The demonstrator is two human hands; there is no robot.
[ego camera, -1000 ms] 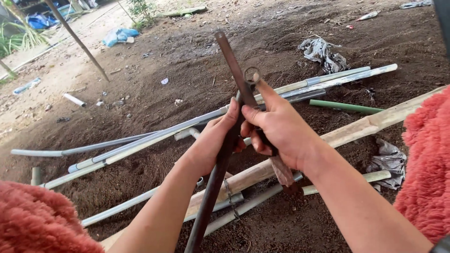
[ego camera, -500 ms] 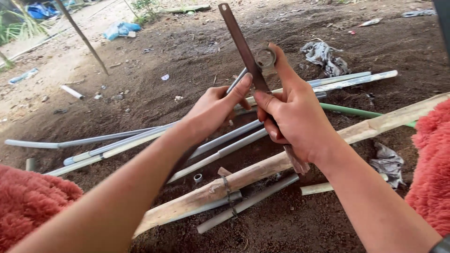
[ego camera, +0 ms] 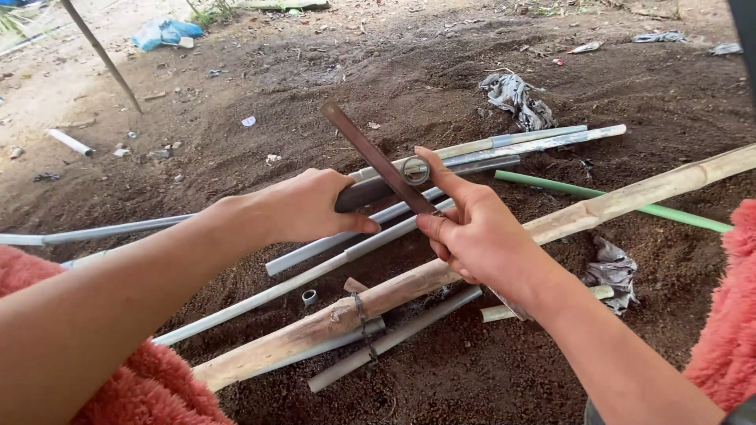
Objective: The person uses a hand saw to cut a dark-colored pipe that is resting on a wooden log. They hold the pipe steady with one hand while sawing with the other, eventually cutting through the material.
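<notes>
My right hand (ego camera: 476,236) is closed around a long, flat, rusty brown metal bar (ego camera: 370,153). The bar slants from upper left down past my wrist. My left hand (ego camera: 311,208) grips a short dark grey tube (ego camera: 366,191) that lies crosswise under the bar. The tube's round open end (ego camera: 416,170) shows just above my right index finger. Bar and tube cross and seem to touch there. Both hands hover over a heap of pipes on bare soil.
A thick bamboo pole (ego camera: 630,197) runs diagonally below my hands, over several grey pipes (ego camera: 315,256) and a green pipe (ego camera: 677,212). A small pipe ring (ego camera: 309,297) lies on the soil. Rags (ego camera: 516,98) and blue plastic (ego camera: 161,33) lie farther off. Red fuzzy fabric (ego camera: 732,330) frames both sides.
The rusty bar has dropped from nearly upright to a flatter slant. My left hand has shifted off the bar onto the dark tube, and both hands sit lower.
</notes>
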